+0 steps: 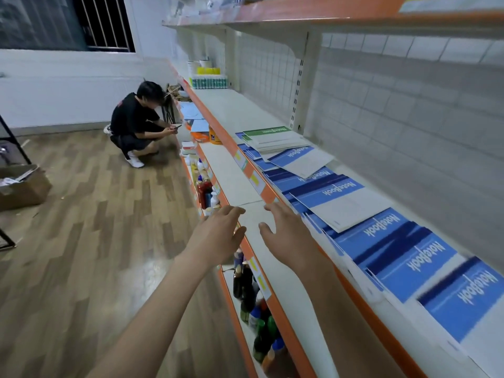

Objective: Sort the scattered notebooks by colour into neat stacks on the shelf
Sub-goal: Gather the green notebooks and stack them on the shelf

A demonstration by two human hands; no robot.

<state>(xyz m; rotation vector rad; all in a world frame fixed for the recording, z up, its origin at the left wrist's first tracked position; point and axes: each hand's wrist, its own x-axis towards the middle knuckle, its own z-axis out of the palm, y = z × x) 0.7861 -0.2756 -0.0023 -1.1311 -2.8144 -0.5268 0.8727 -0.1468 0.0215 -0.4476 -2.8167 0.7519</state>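
Several blue notebooks [390, 241] lie overlapping in a loose row along the white shelf [245, 110] with an orange front edge. At the row's far end a green notebook [268, 131] tops a small pile. My left hand [218, 236] hovers with fingers spread above the lower shelf, holding nothing. My right hand [286, 230] reaches forward with straight fingers, just left of the nearest blue notebooks, also holding nothing.
A person [133, 124] crouches on the wooden floor ahead, by the shelving. Bottles [256, 309] fill the lowest shelf below my hands. Small bottles [208, 82] stand at the shelf's far end. A cardboard box [21, 186] sits at left.
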